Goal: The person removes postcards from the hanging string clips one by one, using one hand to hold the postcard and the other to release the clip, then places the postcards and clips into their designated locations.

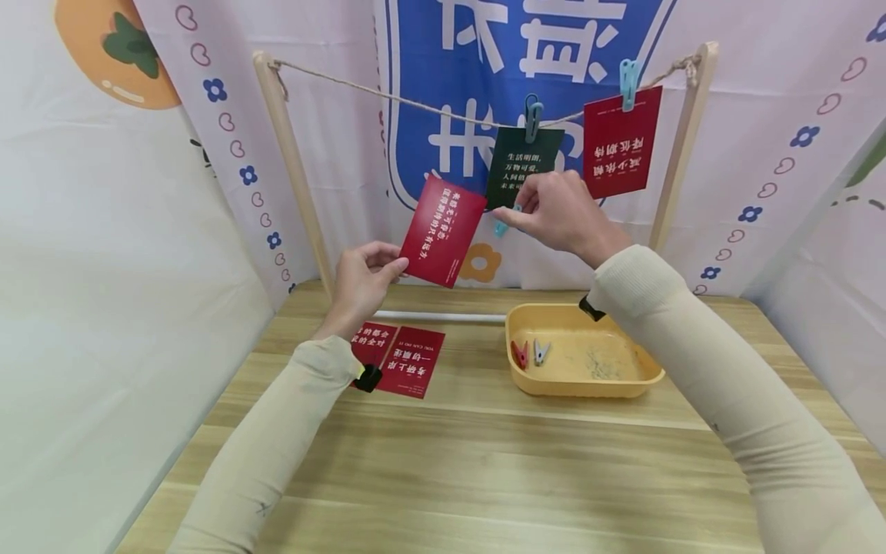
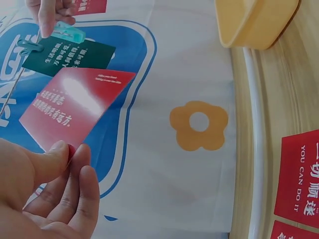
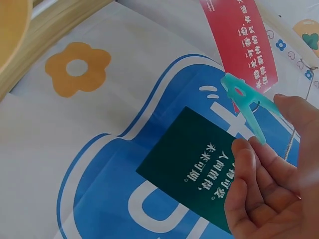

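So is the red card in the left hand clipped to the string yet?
No: the red card hangs below the string, pinched only by the left hand.

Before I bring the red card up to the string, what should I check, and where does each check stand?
1. Card secured: left hand pinches the red card by one corner. Ok.
2. Peg ready: right hand holds a teal peg. Ok.
3. Peg jaws open: cannot tell.
4. Free string: bare stretch left of the green card. Ok.
5. Hung cards fixed: the green card and the far red card each hang from a clip. Ok.
6. Spare pegs: two lie in the yellow tray. Ok.
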Demonstrator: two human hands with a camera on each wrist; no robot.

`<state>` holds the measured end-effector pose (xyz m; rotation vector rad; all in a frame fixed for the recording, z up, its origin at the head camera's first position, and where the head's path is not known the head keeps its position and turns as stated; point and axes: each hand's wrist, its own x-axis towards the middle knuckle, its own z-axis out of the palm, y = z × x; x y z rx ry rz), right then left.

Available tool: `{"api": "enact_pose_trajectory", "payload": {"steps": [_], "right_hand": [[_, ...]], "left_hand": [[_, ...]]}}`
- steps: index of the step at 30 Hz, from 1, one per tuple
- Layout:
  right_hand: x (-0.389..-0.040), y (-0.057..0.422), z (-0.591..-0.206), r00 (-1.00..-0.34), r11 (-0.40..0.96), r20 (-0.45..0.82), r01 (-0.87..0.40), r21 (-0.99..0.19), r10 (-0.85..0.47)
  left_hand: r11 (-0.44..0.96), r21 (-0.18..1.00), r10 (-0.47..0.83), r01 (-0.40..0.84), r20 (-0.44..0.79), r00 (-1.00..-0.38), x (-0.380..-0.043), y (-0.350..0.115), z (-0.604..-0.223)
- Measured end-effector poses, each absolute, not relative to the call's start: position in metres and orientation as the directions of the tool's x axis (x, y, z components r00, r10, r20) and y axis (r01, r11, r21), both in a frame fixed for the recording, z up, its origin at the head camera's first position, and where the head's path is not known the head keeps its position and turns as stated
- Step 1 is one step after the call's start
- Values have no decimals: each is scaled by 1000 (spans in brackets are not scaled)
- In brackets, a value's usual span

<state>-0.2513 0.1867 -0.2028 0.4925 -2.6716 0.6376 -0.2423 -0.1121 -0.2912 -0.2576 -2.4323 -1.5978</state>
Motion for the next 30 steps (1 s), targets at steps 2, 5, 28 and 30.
{"api": "enact_pose_trajectory", "payload": {"steps": [2, 5, 28, 30], "right_hand": [[-251, 189, -206, -880, 841, 406, -401, -362, -244], [-251, 192, -211, -885, 845, 397, -393, -362, -242], [-245, 211, -240, -922, 839, 299, -357, -410, -246], [-245, 213, -242, -927, 841, 285, -349, -413, -244]], "left_hand": [[399, 881, 25, 255, 267, -963, -241, -113, -293], [403, 882, 27, 243, 254, -967, -240, -114, -295], [457, 879, 71, 139, 119, -990, -226, -121, -314], [464, 876, 72, 128, 107, -992, -225, -122, -315]]}}
